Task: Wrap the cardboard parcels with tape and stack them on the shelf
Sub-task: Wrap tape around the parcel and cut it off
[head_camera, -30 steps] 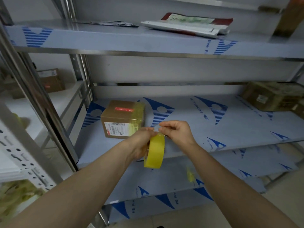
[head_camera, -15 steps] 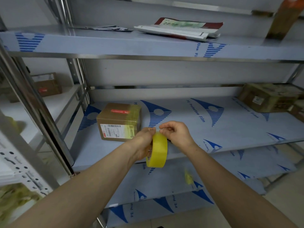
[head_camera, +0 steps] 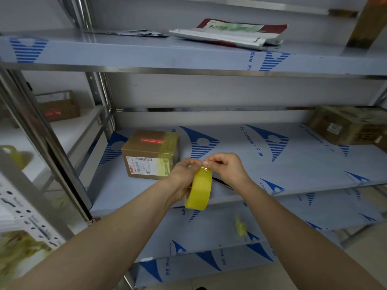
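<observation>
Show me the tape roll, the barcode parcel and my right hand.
tape roll (head_camera: pixel 200 187), head view, outer band.
barcode parcel (head_camera: pixel 146 146), head view, top face.
right hand (head_camera: pixel 229 167), head view, back of hand.

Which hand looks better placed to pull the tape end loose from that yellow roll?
Probably the right hand: its fingertips pinch at the top of the tape roll, while the left hand grips the roll steady.

Left hand (head_camera: pixel 184 176) and right hand (head_camera: pixel 228 168) are bare, forearms (head_camera: pixel 117 233) likewise (uncovered as far as visible).
</observation>
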